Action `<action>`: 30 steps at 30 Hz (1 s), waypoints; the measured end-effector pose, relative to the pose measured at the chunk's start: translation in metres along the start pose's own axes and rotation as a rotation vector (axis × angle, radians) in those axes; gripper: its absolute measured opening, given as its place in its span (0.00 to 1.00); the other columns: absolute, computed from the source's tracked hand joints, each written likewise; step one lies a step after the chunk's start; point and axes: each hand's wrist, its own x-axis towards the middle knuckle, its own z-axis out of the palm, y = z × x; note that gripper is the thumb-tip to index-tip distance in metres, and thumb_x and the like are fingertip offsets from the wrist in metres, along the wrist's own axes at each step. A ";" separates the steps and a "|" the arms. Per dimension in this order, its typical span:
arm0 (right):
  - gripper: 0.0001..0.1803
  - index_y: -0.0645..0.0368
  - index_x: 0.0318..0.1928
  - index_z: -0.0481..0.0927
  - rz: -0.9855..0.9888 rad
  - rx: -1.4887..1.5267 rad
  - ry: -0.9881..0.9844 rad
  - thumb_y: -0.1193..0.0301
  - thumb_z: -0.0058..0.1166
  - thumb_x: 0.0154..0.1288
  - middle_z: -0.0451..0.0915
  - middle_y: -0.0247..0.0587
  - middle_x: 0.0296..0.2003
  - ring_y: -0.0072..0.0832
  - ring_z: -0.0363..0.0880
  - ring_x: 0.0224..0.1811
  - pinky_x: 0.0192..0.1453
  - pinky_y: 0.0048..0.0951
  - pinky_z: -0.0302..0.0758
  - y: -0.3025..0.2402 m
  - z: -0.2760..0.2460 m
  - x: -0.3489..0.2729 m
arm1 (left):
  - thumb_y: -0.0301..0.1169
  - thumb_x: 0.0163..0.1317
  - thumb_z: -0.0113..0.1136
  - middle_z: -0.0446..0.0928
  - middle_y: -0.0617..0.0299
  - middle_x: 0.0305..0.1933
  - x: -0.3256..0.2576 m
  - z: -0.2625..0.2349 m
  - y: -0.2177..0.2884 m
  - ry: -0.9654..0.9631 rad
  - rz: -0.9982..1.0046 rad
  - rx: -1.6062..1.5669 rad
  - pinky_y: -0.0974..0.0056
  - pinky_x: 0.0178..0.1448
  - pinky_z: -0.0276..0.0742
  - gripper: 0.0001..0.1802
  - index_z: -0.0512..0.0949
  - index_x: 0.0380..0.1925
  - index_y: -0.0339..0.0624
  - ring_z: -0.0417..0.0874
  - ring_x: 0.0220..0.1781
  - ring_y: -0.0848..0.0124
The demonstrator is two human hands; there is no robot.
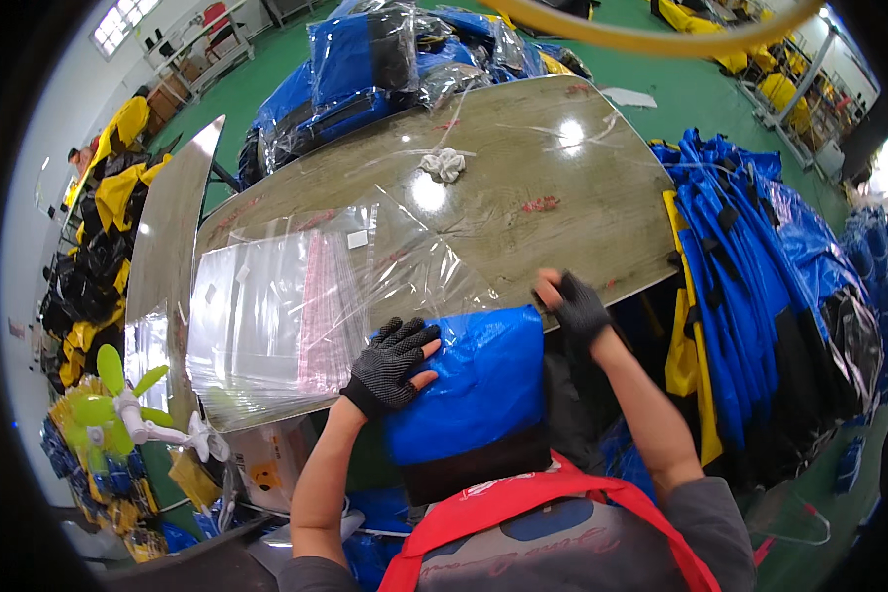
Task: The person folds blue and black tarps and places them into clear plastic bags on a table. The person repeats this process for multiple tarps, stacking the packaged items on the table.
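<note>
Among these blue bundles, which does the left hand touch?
The folded bundle at the near edge of the table, under the left hand; the big heap lies beyond the table, the large pile to its right.

A crumpled white bunch (443, 165) lay on the far half of the desk (602, 148), and beyond its far edge a flat white sheet (629, 97) rested on the green floor (691, 84). Near the desk's lower left corner stood a small fan (128, 407) with green blades, while yellow and black goods (120, 202) were heaped further left. A red chair (215, 14) and a window (120, 25) showed at the upper left, and a blurred yellow curved band (651, 39) crossed the top.
</note>
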 end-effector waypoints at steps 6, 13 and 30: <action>0.19 0.59 0.42 0.85 0.268 -0.038 -0.518 0.58 0.63 0.58 0.84 0.36 0.35 0.24 0.79 0.37 0.44 0.26 0.75 0.008 0.006 0.060 | 0.45 0.59 0.61 0.72 0.51 0.62 0.003 0.005 0.016 0.144 -0.057 0.179 0.43 0.75 0.49 0.27 0.75 0.55 0.44 0.66 0.68 0.49; 0.25 0.58 0.53 0.77 0.291 0.170 -0.296 0.59 0.66 0.58 0.80 0.35 0.41 0.23 0.76 0.45 0.52 0.25 0.73 0.016 -0.016 -0.024 | 0.40 0.58 0.62 0.71 0.51 0.64 -0.026 0.026 0.016 0.194 -0.221 0.119 0.42 0.76 0.44 0.26 0.75 0.57 0.42 0.61 0.72 0.47; 0.17 0.62 0.37 0.81 -0.064 -0.160 0.421 0.58 0.60 0.60 0.79 0.52 0.34 0.47 0.78 0.39 0.45 0.37 0.74 0.024 0.013 -0.052 | 0.34 0.64 0.59 0.57 0.49 0.72 -0.061 0.063 -0.035 0.653 -0.775 -1.217 0.58 0.73 0.56 0.41 0.49 0.71 0.35 0.61 0.70 0.60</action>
